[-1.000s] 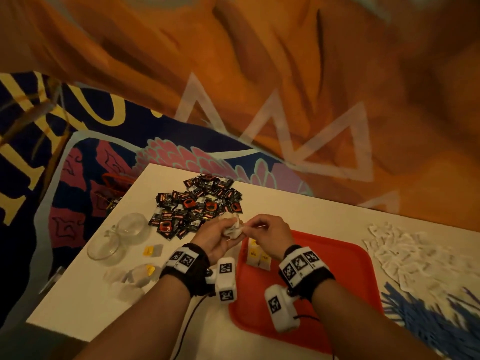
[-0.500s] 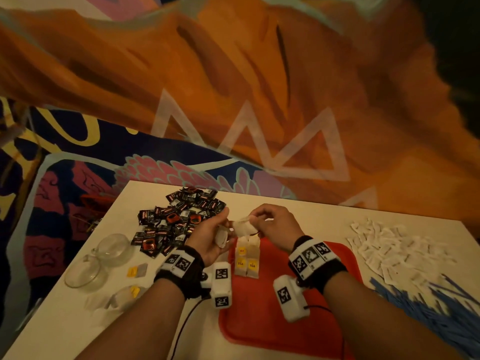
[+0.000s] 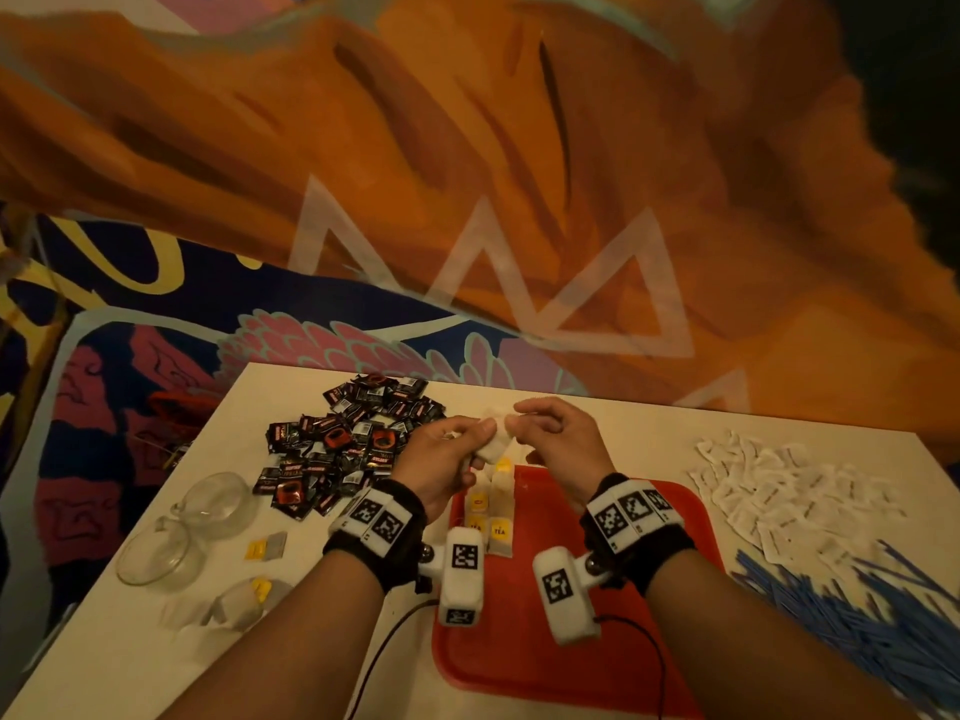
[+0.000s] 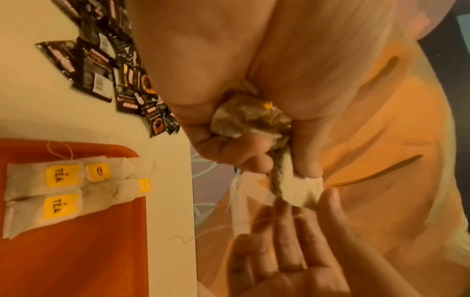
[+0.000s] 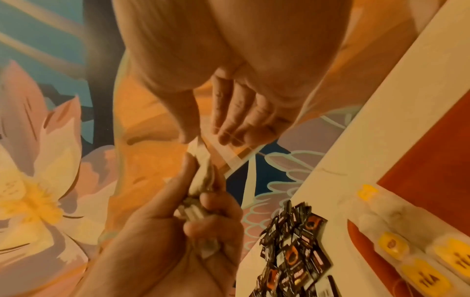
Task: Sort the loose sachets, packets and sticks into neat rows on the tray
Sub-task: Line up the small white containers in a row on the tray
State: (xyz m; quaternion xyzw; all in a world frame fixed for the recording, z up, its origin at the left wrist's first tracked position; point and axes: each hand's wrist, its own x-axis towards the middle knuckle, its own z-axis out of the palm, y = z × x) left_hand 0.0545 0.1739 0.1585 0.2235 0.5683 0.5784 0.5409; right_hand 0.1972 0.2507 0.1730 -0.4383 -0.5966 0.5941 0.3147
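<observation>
Tea bags (image 3: 492, 445) bunched in left hand (image 3: 441, 462), above tray's (image 3: 691, 517) far edge; right hand (image 3: 558, 441) pinching top bag's corner. Could tear paper or snag strings if tugged hard.

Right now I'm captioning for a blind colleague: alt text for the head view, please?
Both hands, left hand and right hand, hold a crumpled tea bag above a red tray with tea bags in rows. Black sachets, white packets and blue sticks lie around.
</observation>
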